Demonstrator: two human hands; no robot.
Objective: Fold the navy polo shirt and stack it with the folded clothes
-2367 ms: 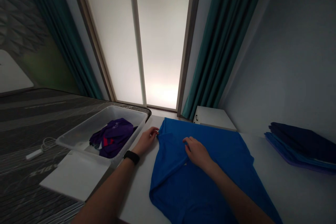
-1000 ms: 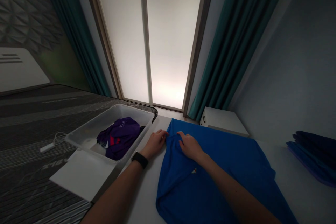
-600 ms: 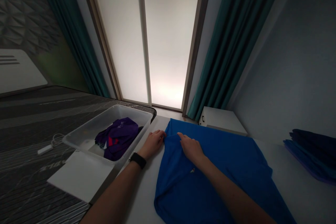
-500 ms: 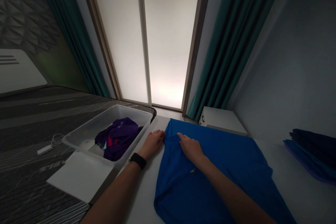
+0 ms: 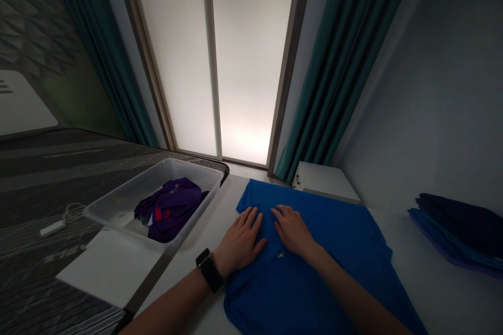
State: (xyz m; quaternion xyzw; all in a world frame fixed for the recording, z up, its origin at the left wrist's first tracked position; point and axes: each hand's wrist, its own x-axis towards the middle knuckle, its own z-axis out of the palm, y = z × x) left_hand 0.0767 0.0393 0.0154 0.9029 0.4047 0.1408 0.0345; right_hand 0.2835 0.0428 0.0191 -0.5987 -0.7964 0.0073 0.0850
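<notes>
A blue shirt point(image 5: 334, 225) lies spread over the white table, with a small light logo near its middle. Its left side is folded partly inward. My left hand point(image 5: 240, 241), below a black watch on the wrist, rests flat on the shirt's left edge with the fingers spread. Just to the right, my right hand point(image 5: 293, 230) lies on the fabric above the logo, fingers stretched out. Neither hand grips the cloth. The shirt's near end runs out of view at the bottom.
To the left, a clear plastic bin point(image 5: 113, 201) holds purple clothing point(image 5: 176, 207). A stack of folded dark and blue clothes point(image 5: 459, 230) lies at the right. Beyond the white table point(image 5: 204, 220) stand a white cabinet point(image 5: 326, 180) and a frosted sliding door point(image 5: 243, 89).
My left hand has let go of the shirt's edge and moved right and nearer, flattening onto the cloth. My right hand has opened out flat beside it.
</notes>
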